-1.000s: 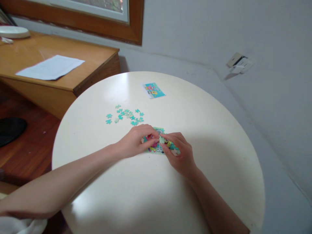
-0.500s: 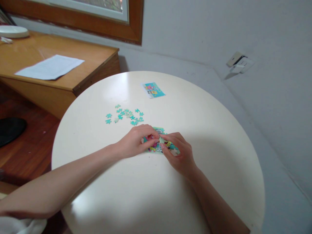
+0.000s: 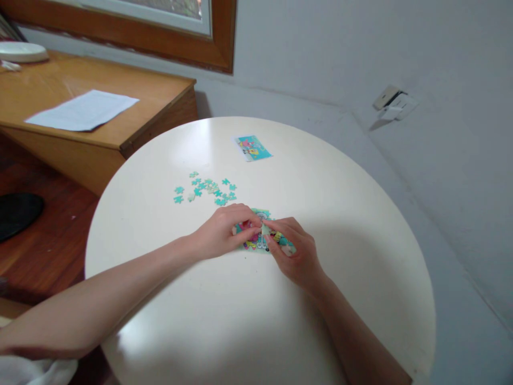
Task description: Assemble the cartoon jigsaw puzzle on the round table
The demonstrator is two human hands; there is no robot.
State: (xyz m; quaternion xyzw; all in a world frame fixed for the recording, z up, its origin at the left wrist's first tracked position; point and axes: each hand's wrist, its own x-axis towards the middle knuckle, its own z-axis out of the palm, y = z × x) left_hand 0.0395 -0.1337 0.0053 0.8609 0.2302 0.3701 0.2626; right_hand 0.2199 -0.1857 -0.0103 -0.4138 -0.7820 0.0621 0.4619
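Since the earlier frame the small pale piece (image 3: pixel 265 229) has turned slightly between the fingertips, while both hands have hardly shifted. Loose puzzle pieces (image 3: pixel 218 193) lie scattered beyond the left hand (image 3: pixel 230 232), toward the far left edge of the round white surface (image 3: pixel 224 315). A picture card (image 3: pixel 254 148) lies flat near the far edge, its picture mostly turquoise. Past the left edge, a wooden desk (image 3: pixel 160 88) bears a sheet of paper (image 3: pixel 82 111).

The arms come in from the near edge, left and right, and the hands meet around the middle of the surface. There, under them, lies the partly joined puzzle (image 3: pixel 260 243), its left and right ends partly covered by the fingers. The right hand (image 3: pixel 298 251) pinches the small pale piece between thumb and forefinger above the puzzle. The left hand's thumb and forefinger are drawn close together beside it; whether they grip it too, I cannot tell.
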